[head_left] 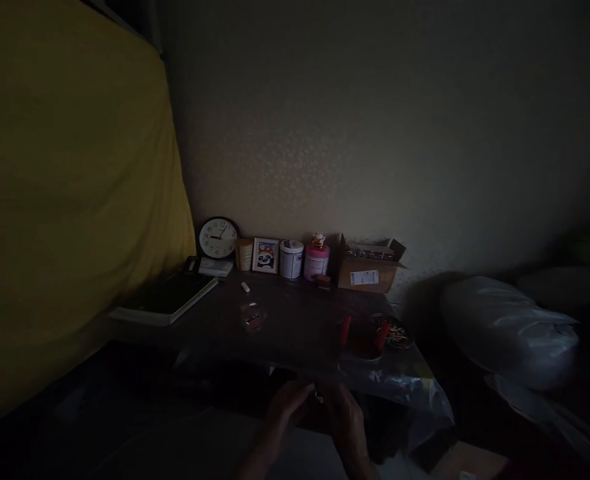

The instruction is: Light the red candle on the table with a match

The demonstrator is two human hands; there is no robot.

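In the dim light, my left hand (pixel 291 401) and my right hand (pixel 345 417) are close together just in front of the table's near edge. The fingers of both hands are bent inward and closed. A small object with a pale glint (pixel 319 395) shows between them; its kind is too dark to make out. Beyond my right hand, two upright red cylinders (pixel 345 331) stand on a dark tray (pixel 367 353), beside a round dish of thin, pale sticks (pixel 399 335). Farther left on the table lie a small clear package (pixel 251 321) and a little white block (pixel 245 287).
Along the wall stand a clock (pixel 219 238), a cup (pixel 245 255), a framed panda picture (pixel 265 256), two canisters (pixel 291 260) and an open cardboard box (pixel 367 272). A large book (pixel 175 300) lies left by a yellow curtain (pixel 75 187). Plastic bags (pixel 509 330) sit right.
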